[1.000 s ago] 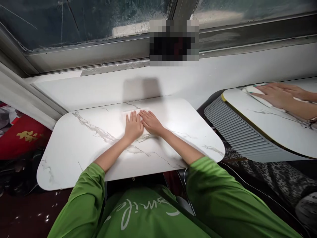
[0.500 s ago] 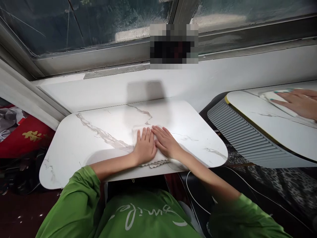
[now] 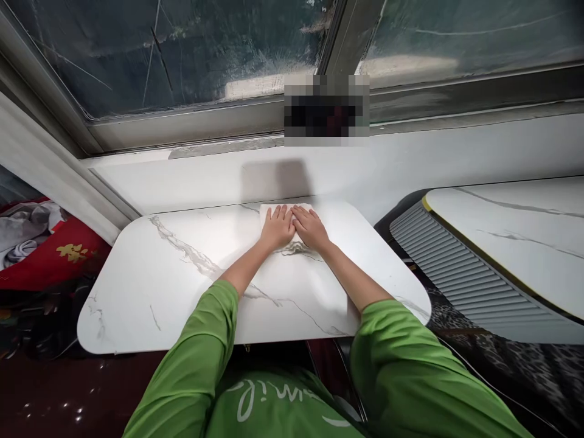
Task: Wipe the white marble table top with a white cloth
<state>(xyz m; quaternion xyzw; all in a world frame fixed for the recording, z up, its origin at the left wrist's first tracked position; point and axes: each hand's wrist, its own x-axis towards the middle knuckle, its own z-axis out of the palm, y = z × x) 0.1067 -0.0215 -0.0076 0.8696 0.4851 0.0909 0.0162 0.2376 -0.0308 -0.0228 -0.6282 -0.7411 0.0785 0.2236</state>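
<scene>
A white cloth (image 3: pixel 295 247) lies near the back edge of the white marble-patterned tabletop (image 3: pixel 132 286), its lower edge bunched into folds. My left hand (image 3: pixel 277 227) rests flat on the cloth's left part, fingers stretched forward. Beside it, my right hand (image 3: pixel 310 227) presses flat on the right part with its fingers extended, and the two hands touch at the fingers. Both arms reach forward over the table. Much of the cloth is hidden beneath my hands.
A white wall (image 3: pixel 196 179) and a window frame (image 3: pixel 191 128) stand behind the table. To the right is a second marble-patterned top (image 3: pixel 515 213) above a ribbed grey side (image 3: pixel 460 274). A red bag (image 3: pixel 59 255) with gold marks sits at the left.
Both hands have slid the cloth forward, from the table's front part to its back edge. The other person's hand and cloth on the right top have left the view.
</scene>
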